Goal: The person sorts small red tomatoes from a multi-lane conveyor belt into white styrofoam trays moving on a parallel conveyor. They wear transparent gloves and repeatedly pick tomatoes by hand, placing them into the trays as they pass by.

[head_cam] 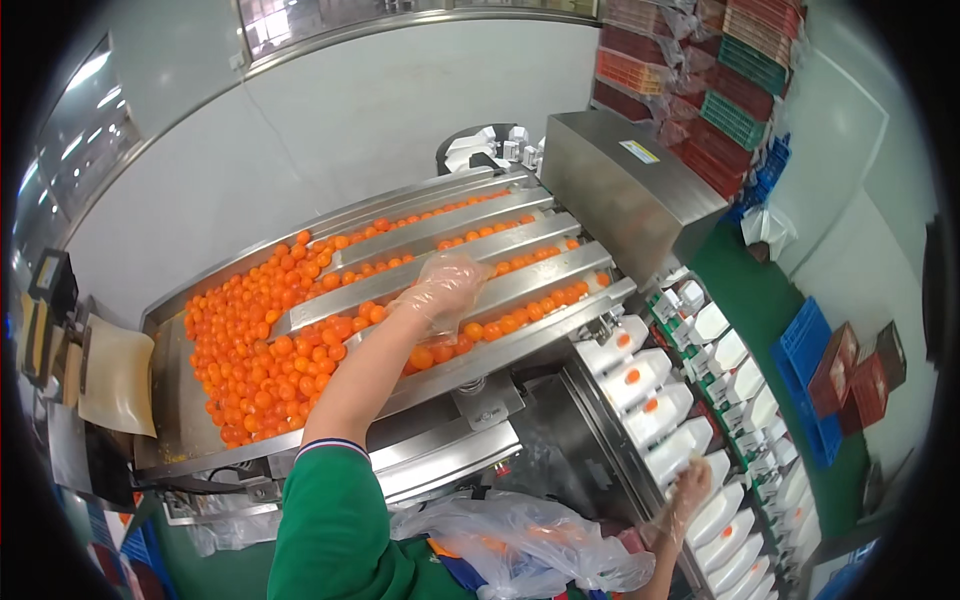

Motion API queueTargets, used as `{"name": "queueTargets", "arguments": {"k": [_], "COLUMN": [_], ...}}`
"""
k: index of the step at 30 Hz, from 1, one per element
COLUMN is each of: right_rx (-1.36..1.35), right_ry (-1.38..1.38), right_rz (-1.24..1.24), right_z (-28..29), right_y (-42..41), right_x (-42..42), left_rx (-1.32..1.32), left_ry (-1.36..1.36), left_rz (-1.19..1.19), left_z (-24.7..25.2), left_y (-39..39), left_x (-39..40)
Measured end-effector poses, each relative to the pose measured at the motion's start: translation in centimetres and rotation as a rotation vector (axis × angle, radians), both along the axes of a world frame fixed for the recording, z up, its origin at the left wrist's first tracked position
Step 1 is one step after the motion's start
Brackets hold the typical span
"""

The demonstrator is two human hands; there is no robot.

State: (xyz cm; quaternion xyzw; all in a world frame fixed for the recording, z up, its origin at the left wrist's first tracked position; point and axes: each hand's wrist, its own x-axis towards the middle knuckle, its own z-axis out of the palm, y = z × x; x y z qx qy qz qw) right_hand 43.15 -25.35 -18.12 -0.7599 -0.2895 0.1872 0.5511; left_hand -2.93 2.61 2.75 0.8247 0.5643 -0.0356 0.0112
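Note:
My left hand [448, 289], in a clear plastic glove, rests over the channels of a steel feeding tray [174, 390]. Its fingers are curled and hidden behind the hand, among small round orange fruits [281, 346] that look like cherry tomatoes. Steel divider bars [529, 271] part the fruits into rows. Lower right, my gloved right hand [690, 486] is at a curved row of white scoop-shaped pans [718, 519]. Its fingers are bent close together; whether they hold a fruit is unclear. Single orange fruits [633, 376] lie in some of the pans.
A steel housing [630, 187] stands at the tray's far right end. More white pans [727, 352] line a green-edged track beyond. Stacked plastic crates [735, 112] stand at the back right, blue pallets [806, 375] on the green floor. Clear plastic sheeting [525, 540] covers my front.

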Motion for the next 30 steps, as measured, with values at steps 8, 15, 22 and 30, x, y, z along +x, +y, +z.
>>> {"name": "queueTargets", "arguments": {"k": [8,15,22,30], "right_rx": [0.264,-0.321,-0.096,0.244], "right_ry": [-0.434,-1.130,-0.868,-0.546], "right_rz": [0.792,1.343,1.876,2.154], "right_z": [13.8,22.1,19.6,23.4], "right_y": [16.3,17.7,13.9,10.4], "right_x": [-19.7,-38.6,-51.2,-59.5], "left_rx": [-0.122,-0.133,-0.021,-0.018], "left_ry": [0.305,0.096,0.069,0.274], "left_rz": [-0.065,0.269,0.445,0.673], "left_z": [2.5,4.1,2.5,0.1], "left_y": [-5.7,-12.1,-17.9,-25.4], "left_x": [-8.6,-17.1,-25.0,-38.2]}}
